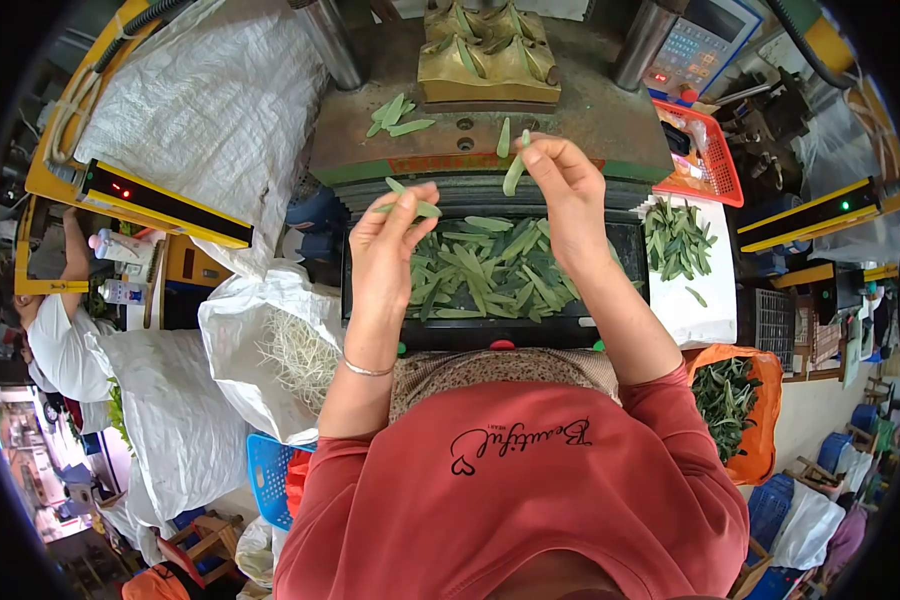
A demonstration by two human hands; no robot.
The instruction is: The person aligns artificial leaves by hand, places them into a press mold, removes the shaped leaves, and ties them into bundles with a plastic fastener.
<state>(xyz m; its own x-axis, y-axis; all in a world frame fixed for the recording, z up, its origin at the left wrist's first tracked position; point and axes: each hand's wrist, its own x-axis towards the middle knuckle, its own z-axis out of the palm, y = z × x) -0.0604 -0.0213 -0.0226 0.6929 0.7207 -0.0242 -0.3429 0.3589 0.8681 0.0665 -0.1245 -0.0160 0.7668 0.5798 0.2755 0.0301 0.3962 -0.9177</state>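
My left hand (388,245) is pinched on slim green leaves (425,209), above the left part of a black tray (440,335). In my right hand (574,190), thumb and fingers are closed on another green leaf (513,176), which hangs at the front edge of the press bed (390,150). One more leaf (503,138) lies just beyond that hand on the bed. Many loose leaves (490,270) fill the tray below both hands. Behind them stands a brass mould (490,92) with curved peaks, and green leaves (465,58) rest on it.
A small leaf pile (398,115) lies left on the bed. Steel columns (328,45) flank the mould. To the right are a red basket (720,160), darker leaves (678,240) on a white surface and an orange bag (767,400). A white sack (235,330) stands left; another person (65,340) is far left.
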